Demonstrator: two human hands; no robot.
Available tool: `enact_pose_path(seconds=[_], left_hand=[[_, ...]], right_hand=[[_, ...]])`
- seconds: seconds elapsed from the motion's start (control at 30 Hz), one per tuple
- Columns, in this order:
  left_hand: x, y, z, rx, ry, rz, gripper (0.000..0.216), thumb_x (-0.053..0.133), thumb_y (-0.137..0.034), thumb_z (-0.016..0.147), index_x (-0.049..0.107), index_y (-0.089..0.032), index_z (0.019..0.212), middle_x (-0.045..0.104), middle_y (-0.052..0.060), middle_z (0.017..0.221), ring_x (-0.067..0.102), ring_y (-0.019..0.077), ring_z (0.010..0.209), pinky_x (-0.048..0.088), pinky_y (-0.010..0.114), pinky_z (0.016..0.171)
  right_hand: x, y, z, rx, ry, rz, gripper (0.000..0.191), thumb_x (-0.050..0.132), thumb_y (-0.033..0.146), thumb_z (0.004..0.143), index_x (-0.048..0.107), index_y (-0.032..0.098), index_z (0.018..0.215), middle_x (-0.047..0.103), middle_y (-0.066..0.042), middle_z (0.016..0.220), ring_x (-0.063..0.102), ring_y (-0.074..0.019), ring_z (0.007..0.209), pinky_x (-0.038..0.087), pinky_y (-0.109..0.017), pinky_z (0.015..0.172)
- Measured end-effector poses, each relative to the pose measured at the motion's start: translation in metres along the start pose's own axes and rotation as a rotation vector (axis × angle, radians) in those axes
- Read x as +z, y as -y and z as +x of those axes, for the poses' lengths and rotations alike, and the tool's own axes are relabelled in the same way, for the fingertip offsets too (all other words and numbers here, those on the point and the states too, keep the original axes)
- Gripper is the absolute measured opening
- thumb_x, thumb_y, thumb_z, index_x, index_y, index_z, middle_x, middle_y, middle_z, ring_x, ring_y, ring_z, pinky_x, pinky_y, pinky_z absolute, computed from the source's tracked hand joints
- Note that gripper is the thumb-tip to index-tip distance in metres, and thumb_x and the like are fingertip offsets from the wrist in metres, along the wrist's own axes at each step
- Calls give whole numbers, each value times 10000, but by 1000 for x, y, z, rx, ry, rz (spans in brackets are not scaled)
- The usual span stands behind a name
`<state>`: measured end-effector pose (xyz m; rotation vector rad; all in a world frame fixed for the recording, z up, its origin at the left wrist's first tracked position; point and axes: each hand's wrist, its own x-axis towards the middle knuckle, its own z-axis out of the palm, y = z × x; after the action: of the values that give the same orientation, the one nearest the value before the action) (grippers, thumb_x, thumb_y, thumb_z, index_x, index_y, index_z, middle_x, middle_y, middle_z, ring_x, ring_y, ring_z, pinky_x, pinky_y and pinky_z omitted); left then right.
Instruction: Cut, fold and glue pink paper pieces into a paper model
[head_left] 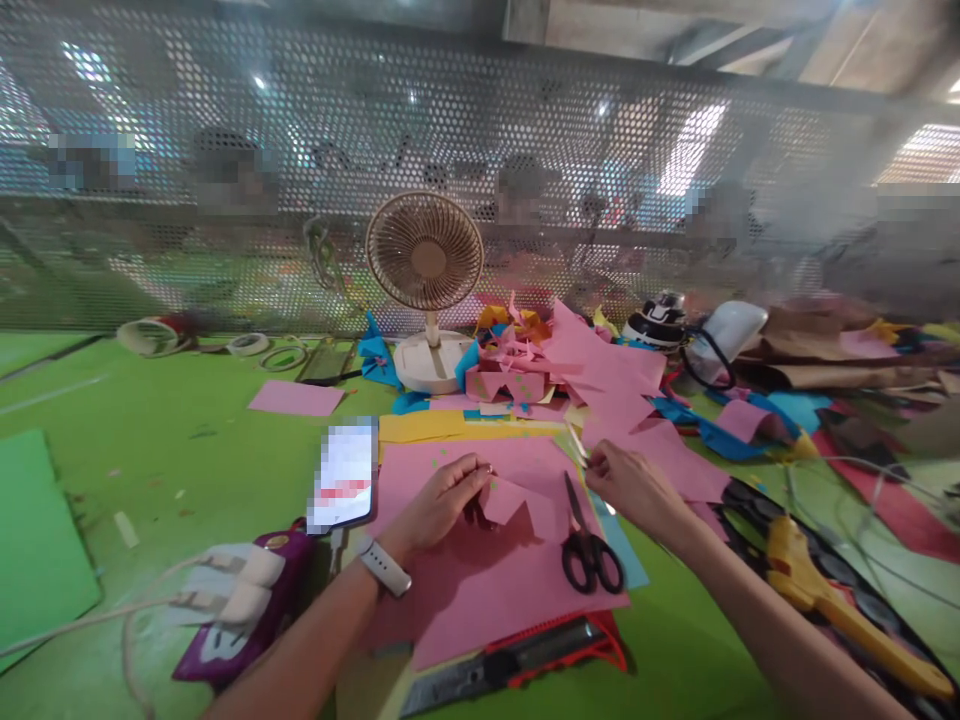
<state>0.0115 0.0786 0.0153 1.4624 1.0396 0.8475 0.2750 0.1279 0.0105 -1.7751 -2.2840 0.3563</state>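
Observation:
My left hand [450, 495], with a white-strapped watch on its wrist, is closed on the edge of a small folded piece of pink paper [506, 502]. That piece is held above a large pink sheet [465, 590] on the table. My right hand [624, 482] is closed on a thin whitish stick-like tool [576, 443], whose exact kind I cannot make out. Black-handled scissors [589, 550] lie on the sheet between my hands, blades pointing away. Nearer me, a red and black utility knife [525, 655] rests across the sheet's front edge.
A phone [345, 475] and a purple power strip [255, 590] with plugs lie at left. A fan [425, 255] stands behind, beside heaped paper scraps [600, 355]. At right are a yellow glue gun [832, 600] and cables. A perforated metal screen [285, 110] closes the back.

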Motion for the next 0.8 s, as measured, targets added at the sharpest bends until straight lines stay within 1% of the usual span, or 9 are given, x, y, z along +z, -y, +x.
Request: enact_pose_path(seconds=[0.07,0.17,0.27,0.37,0.47,0.57,0.67,0.73,0.8], left_hand=[[0,3,0,-3,3,1,309,391,-442,897,490,-164,808,500,-31,624,484,100,535,375,212,518],[0,4,0,-8,-7,-7,318,394,-456,893,499,-162,836,496,-29,622,482,101,529,378,213,510],[-1,3,1,3,-20,-13,311,410,-457,885,497,-163,830,492,-30,631,475,95,527,381,205,508],[-2,4,1,-10,-33,-2,313,419,-463,878,503,-162,850,492,-29,647,478,92,526,387,203,510],[-2,4,1,-25,-23,6,306,409,-456,882,501,-164,873,493,-28,647,486,98,529,385,206,506],[-2,3,1,-20,-21,58,311,399,-450,888,508,-164,832,496,-21,663,483,106,570,384,212,534],[-2,1,1,0,-32,117,317,396,-443,892,525,-162,820,499,-15,690,469,113,609,377,216,565],[-2,0,1,1,-27,120,316,393,-441,895,526,-162,829,500,-18,683,464,111,599,371,217,560],[-1,-2,1,-19,-7,102,323,387,-449,895,520,-162,831,501,-21,669,474,109,579,375,219,551]], right_hand=[[-2,-1,1,5,-19,156,296,451,204,752,505,165,1040,605,6,659,569,-152,601,335,-238,528],[-6,-1,3,25,15,696,491,467,234,750,411,193,1236,552,64,565,533,-132,498,397,-249,519],[-9,-2,3,108,126,1260,370,493,302,738,574,188,1081,597,25,596,581,-146,553,480,-323,627],[-8,-2,3,140,169,1554,310,493,295,690,644,191,940,680,-49,781,646,-208,762,480,-398,779],[-2,3,1,70,147,1603,288,560,218,650,626,224,930,677,-39,885,629,-205,871,466,-386,829],[7,12,-1,14,10,1462,169,632,287,726,607,203,871,616,4,693,585,-133,644,483,-283,656],[15,16,-1,5,-135,1319,211,608,375,794,585,174,733,472,54,491,412,-71,436,358,-200,440],[17,16,-1,9,-158,1299,239,609,383,798,572,171,693,437,64,457,373,-65,409,316,-197,406],[16,16,-1,12,-154,1299,224,613,394,790,596,171,774,463,62,466,395,-72,406,324,-201,401]])
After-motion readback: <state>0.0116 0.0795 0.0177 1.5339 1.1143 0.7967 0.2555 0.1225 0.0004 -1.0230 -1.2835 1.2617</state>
